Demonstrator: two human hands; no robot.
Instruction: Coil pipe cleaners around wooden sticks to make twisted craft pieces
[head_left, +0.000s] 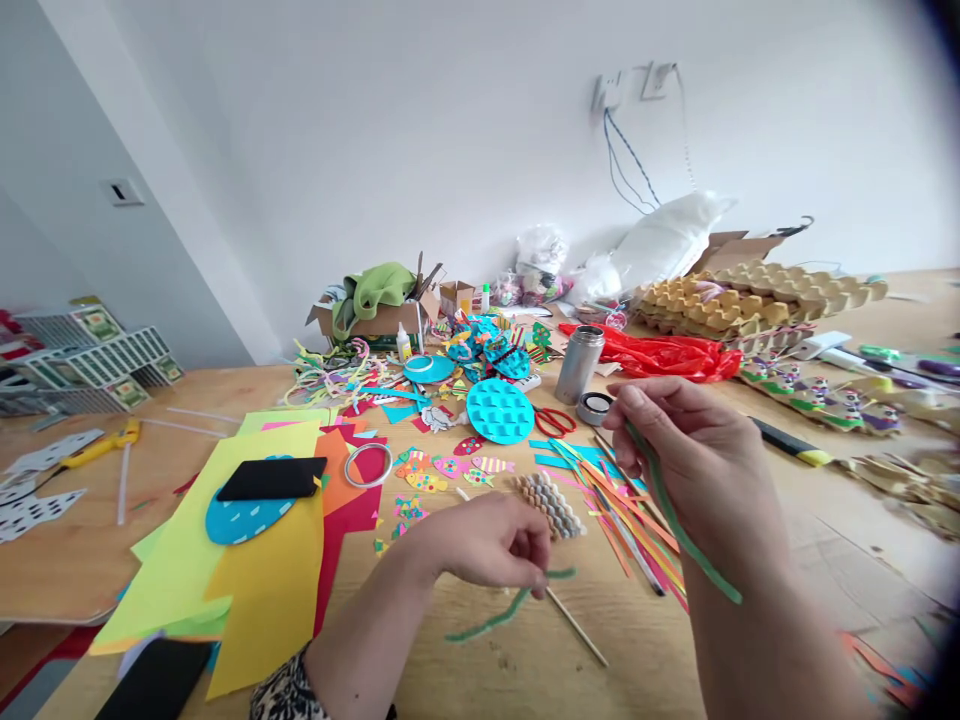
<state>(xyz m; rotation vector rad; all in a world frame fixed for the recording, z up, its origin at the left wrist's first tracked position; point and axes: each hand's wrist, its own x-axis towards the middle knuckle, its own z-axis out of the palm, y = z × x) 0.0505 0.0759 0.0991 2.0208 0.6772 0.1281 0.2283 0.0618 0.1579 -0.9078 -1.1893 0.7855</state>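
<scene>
Low over the table, my left hand (487,545) pinches a short green pipe cleaner (495,622), whose ends stick out on both sides of the fingertips. A thin wooden stick (579,630) lies just below these fingers. Raised at the right, my right hand (686,455) is closed on another green pipe cleaner (679,525), which hangs down across the palm toward the wrist. Between the hands lies a small, bumpy beige piece (550,503), partly hidden by my left hand. Colored paper strips (626,520) spread beside my right hand.
Red-handled scissors (555,422), a metal flask (580,362) and a blue paper disc (500,410) stand or lie farther back. Paper fish (424,470) lie mid-table. Colored sheets (277,590) with a black block (271,479) cover the left. Egg cartons (720,300) are stacked right.
</scene>
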